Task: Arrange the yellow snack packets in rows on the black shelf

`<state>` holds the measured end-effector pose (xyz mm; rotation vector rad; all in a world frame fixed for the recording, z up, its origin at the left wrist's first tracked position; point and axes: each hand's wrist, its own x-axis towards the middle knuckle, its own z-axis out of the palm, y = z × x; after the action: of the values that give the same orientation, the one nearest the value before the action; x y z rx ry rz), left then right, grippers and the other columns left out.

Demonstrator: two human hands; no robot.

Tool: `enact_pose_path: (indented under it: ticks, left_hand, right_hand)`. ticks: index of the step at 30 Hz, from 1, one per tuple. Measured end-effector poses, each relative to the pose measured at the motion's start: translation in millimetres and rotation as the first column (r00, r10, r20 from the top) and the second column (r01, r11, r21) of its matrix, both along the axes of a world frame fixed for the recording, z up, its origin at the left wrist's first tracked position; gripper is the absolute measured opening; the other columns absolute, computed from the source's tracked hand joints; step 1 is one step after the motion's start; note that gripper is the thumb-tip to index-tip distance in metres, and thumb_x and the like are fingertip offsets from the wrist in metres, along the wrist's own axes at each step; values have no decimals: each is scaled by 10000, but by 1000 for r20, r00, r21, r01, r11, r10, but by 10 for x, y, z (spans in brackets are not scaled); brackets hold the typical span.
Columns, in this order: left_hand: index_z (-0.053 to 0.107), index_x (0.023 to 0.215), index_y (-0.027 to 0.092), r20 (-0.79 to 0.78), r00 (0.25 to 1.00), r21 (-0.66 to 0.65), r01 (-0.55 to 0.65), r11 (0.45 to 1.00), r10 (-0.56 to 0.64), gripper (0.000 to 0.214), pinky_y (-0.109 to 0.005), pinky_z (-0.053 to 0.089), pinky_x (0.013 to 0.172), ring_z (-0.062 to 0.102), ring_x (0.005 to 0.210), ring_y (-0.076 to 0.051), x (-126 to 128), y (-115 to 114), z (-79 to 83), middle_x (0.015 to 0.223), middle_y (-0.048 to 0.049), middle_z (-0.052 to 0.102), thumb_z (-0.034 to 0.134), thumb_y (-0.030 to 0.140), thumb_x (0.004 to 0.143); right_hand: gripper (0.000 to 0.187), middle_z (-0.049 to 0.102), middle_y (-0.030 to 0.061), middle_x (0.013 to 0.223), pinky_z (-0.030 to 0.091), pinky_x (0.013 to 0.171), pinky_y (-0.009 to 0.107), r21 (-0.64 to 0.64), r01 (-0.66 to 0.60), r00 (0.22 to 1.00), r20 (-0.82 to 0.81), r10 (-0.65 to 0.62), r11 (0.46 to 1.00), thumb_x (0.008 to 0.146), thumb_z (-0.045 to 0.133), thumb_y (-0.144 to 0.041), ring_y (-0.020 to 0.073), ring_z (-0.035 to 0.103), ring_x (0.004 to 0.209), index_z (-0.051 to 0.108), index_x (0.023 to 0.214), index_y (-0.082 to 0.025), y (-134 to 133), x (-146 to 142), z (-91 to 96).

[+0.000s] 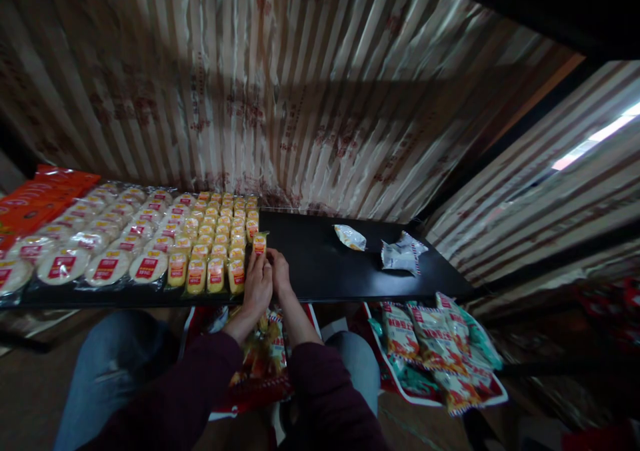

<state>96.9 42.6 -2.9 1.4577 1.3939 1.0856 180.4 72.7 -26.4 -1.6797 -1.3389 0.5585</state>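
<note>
Both of my hands meet at the right end of the rows of small yellow wrapped cakes (216, 271) on the black shelf (310, 251). My left hand (259, 283) is closed on one small wrapped cake (259, 242) with a yellow and red label, which stands at the fingertips. Pressed close beside it, my right hand (280, 270) has its fingers curled at the cake's right side; they partly hide each other. The cake sits just right of the last row, near its neighbours.
Round white wrapped cakes (105, 268) and orange packets (40, 201) fill the shelf's left. Loose packets (400, 254) lie on its right. Below stand a red crate (300, 384) between my knees and a white-rimmed crate of snack bags (435, 338). Striped plastic sheeting (280, 91) backs the shelf.
</note>
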Motion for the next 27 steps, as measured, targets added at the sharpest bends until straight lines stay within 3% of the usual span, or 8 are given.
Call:
enact_pose_path:
  ticks: [5, 10, 17, 21, 27]
  left_hand:
    - [535, 1297, 102, -31, 999, 20, -13, 1000, 13, 477, -391, 179, 1188, 283, 1418, -220, 9, 117, -28, 1500, -139, 373, 348, 287, 898]
    - [541, 1290, 123, -49, 998, 14, -25, 1000, 26, 476, -392, 159, 1190, 229, 1437, -223, 31, 207, -42, 1508, -116, 367, 360, 289, 882]
    - [509, 1318, 73, -131, 991, -24, -33, 999, 30, 516, -399, 147, 1185, 207, 1442, -259, 56, 218, 25, 1546, -167, 266, 340, 293, 882]
    - [451, 1364, 67, -102, 995, -23, -24, 999, 21, 541, -368, 119, 1190, 183, 1448, -239, 68, 202, -2, 1562, -163, 223, 342, 306, 892]
    - [423, 1385, 84, -84, 996, -7, -9, 1000, 8, 549, -404, 78, 1194, 107, 1460, -239, 90, 199, -92, 1566, -148, 216, 318, 336, 909]
  right_hand:
    - [242, 673, 51, 949, 494, 830, 285, -29, -44, 999, 25, 44, 999, 808, 523, -178, 166, 618, 876, 663, 1005, -191, 116, -8, 19]
    - [272, 661, 60, 988, 475, 847, 284, -70, -67, 981, 177, 78, 995, 823, 510, -163, 178, 597, 929, 642, 1056, -203, 178, -21, 28]
    - [285, 651, 66, 1038, 453, 885, 278, -108, -59, 962, 258, 85, 992, 837, 493, -158, 183, 582, 971, 631, 1080, -216, 219, -32, 11]
    - [303, 661, 33, 1001, 459, 884, 287, -73, -68, 976, 204, 82, 995, 797, 521, -135, 173, 587, 943, 641, 1051, -247, 222, 22, -1]
    - [255, 673, 33, 988, 486, 898, 309, 20, -70, 997, -18, 70, 997, 782, 537, -161, 170, 619, 923, 668, 994, -214, 274, 99, -54]
